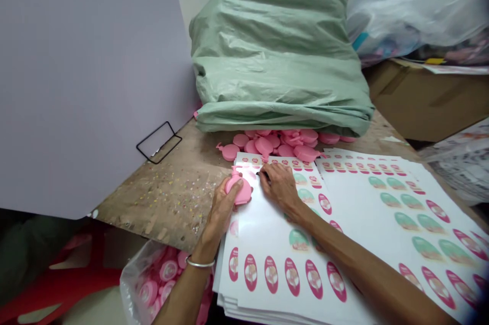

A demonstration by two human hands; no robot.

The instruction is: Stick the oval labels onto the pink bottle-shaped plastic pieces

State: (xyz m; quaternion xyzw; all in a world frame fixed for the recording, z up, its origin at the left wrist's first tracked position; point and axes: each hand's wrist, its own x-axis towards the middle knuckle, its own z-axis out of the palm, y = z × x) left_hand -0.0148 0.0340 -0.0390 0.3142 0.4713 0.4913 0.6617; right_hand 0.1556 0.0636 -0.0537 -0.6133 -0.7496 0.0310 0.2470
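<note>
My left hand [225, 200] grips a round pink plastic case [240, 191] by its side, over the left edge of a sticker sheet [267, 228]. Just right of the case, my right hand [278, 182] is closed near the sheet's top, its fingertips pinched by a small dark thing I cannot make out. Oval pink and green stickers are printed on the sheet, some spots bare. A second stack of sticker sheets [355, 202] lies to the right. Beyond the sheets, a pile of pink cases [273, 144] spills from under a green bag.
The large green bag [282, 60] stands at the back. A black wire frame [158, 142] sits on the wooden table [164, 192] at left. Below the table edge is a plastic bag of pink cases [164, 276]. A cardboard box [428, 101] is at back right.
</note>
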